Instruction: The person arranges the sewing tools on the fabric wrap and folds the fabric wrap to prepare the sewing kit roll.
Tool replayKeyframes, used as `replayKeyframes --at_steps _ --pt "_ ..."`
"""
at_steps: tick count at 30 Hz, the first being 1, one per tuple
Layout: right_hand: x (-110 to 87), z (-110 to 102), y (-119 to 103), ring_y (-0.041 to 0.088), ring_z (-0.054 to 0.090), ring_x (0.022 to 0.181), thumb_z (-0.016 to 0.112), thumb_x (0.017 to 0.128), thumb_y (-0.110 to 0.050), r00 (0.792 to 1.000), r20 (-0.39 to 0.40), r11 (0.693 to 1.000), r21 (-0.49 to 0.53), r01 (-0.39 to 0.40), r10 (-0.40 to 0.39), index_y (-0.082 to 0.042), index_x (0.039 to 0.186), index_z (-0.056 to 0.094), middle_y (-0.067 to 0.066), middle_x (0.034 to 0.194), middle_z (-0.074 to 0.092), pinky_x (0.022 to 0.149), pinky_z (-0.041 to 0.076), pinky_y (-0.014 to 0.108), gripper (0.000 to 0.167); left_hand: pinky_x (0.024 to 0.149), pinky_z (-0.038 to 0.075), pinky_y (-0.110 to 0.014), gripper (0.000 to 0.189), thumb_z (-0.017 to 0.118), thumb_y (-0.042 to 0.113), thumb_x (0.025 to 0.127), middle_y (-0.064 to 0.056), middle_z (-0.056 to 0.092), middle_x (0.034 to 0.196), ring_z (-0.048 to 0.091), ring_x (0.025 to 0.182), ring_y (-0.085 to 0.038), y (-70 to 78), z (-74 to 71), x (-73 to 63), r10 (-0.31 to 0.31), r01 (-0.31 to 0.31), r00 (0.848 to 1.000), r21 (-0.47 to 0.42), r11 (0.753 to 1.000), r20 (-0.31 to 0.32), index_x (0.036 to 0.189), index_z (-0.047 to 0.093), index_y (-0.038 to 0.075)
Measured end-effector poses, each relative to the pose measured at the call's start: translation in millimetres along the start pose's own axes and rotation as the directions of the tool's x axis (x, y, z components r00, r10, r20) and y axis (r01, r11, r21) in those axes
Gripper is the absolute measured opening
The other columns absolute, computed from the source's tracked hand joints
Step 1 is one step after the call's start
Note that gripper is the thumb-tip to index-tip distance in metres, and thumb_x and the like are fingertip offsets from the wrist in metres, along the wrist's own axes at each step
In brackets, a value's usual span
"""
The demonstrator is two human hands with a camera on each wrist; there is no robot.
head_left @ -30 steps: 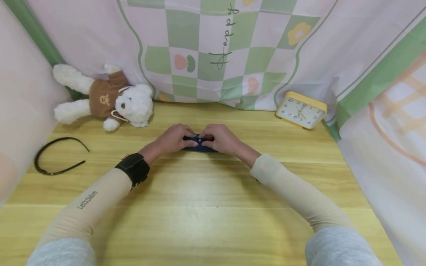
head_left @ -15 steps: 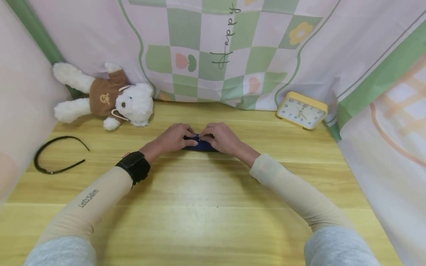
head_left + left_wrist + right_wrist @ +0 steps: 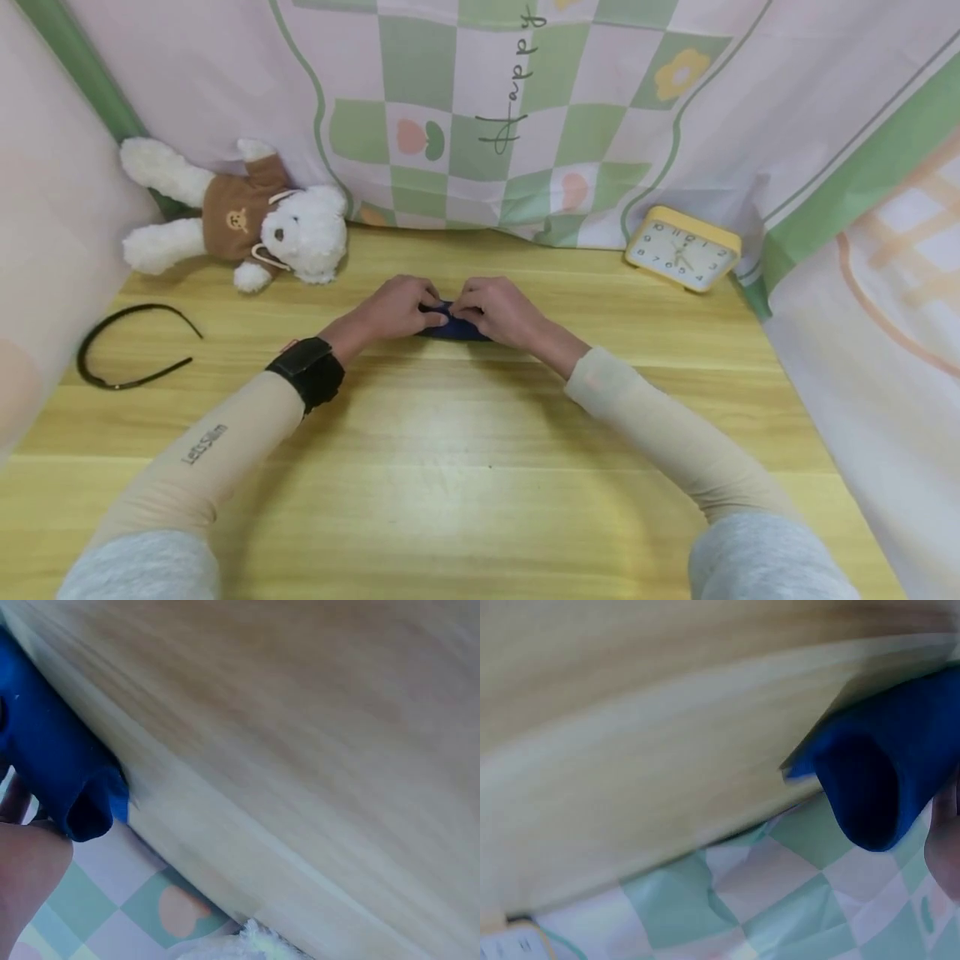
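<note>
A dark blue case [image 3: 459, 328] of soft sheet material, rolled into a flat tube, lies on the table between both hands. My left hand [image 3: 396, 308] grips its left part, thumb in front and fingers behind. My right hand [image 3: 504, 312] pinches the upper edge near the middle, thumb and fingertips together. The left wrist view shows one hollow end of the blue case [image 3: 56, 735], with part of the hand at the left edge. In the right wrist view the other end of the case [image 3: 926, 720] gapes, a flap sticking out below it. The fingers partly cover its top.
A white teddy bear [image 3: 303, 237] in a brown top lies at the back left. In front of it is a black headband [image 3: 88, 350]. A yellow clock [image 3: 684, 250] stands at the back right. Checked cloth [image 3: 487, 150] hangs along the table's [image 3: 450, 467] back edge.
My right thumb has shifted up to the case's upper edge, and the dark gap beneath it has gone from sight. More of the blue front shows. Both hands stay on the case.
</note>
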State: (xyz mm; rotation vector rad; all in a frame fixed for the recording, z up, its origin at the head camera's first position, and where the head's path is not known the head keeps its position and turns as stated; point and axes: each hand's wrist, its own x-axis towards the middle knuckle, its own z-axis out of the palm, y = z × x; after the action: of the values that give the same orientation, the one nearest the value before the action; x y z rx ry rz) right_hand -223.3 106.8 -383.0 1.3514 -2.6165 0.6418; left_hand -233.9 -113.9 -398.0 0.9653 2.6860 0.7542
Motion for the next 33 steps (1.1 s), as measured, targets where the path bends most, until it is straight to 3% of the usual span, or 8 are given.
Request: replayKeyframes --at_steps 9,17,23,27,33 --pt "-3.0 3.7 -3.6 0.02 0.068 0.087 0.082 0.087 -0.009 0.997 0.045 0.997 -0.046 0.059 -0.057 -0.001 0.102 0.079 0.009 0.097 0.068 0.078 0.057 0.027 0.018 0.089 0.053 -0.042 0.031 0.072 0.028 0.097 -0.015 0.069 0.116 0.065 0.105 -0.03 -3.7 0.7 -0.6 -0.009 0.009 1.0 -0.01 1.0 0.005 0.116 0.076 0.003" --pt "-11.0 9.6 0.7 0.023 0.067 0.097 0.079 0.088 -0.004 0.993 0.063 0.994 -0.046 0.1 -0.097 0.0 0.099 0.079 0.01 0.101 0.067 0.087 0.056 0.029 0.011 0.088 0.051 -0.04 0.04 0.075 0.03 0.094 -0.012 0.071 0.114 0.064 0.103 -0.026 2.3 1.5 -6.3 0.08 -0.078 0.997 0.063 0.995 -0.024 0.125 0.072 0.004" --pt "-14.1 9.0 2.0 0.023 0.067 0.095 0.079 0.089 -0.008 0.986 0.049 0.986 -0.044 0.161 -0.158 0.001 0.101 0.079 0.01 0.1 0.068 0.085 0.056 0.029 0.015 0.091 0.051 -0.043 0.042 0.075 0.03 0.094 -0.014 0.07 0.116 0.063 0.107 -0.029 2.1 2.2 -8.3 0.132 -0.127 0.991 0.119 0.985 -0.031 0.127 0.071 0.004" --pt "-14.8 8.3 3.4 0.024 0.066 0.094 0.08 0.09 -0.015 0.977 0.056 0.976 -0.056 0.21 -0.207 0.003 0.104 0.079 0.012 0.102 0.066 0.085 0.056 0.03 0.022 0.09 0.053 -0.042 0.043 0.076 0.029 0.093 -0.016 0.069 0.118 0.063 0.108 -0.029 0.3 1.5 -9.1 0.128 -0.125 0.991 0.077 0.989 -0.036 0.128 0.07 0.005" --pt "-15.4 5.2 5.9 0.024 0.062 0.098 0.079 0.091 -0.018 0.976 0.131 0.984 -0.026 0.177 -0.173 0.001 0.11 0.078 0.011 0.106 0.063 0.087 0.054 0.031 0.027 0.089 0.053 -0.041 0.043 0.078 0.029 0.092 -0.015 0.068 0.118 0.063 0.106 -0.027 -2.6 1.5 -6.7 0.1 -0.1 0.995 0.017 0.995 -0.03 0.127 0.072 0.006"
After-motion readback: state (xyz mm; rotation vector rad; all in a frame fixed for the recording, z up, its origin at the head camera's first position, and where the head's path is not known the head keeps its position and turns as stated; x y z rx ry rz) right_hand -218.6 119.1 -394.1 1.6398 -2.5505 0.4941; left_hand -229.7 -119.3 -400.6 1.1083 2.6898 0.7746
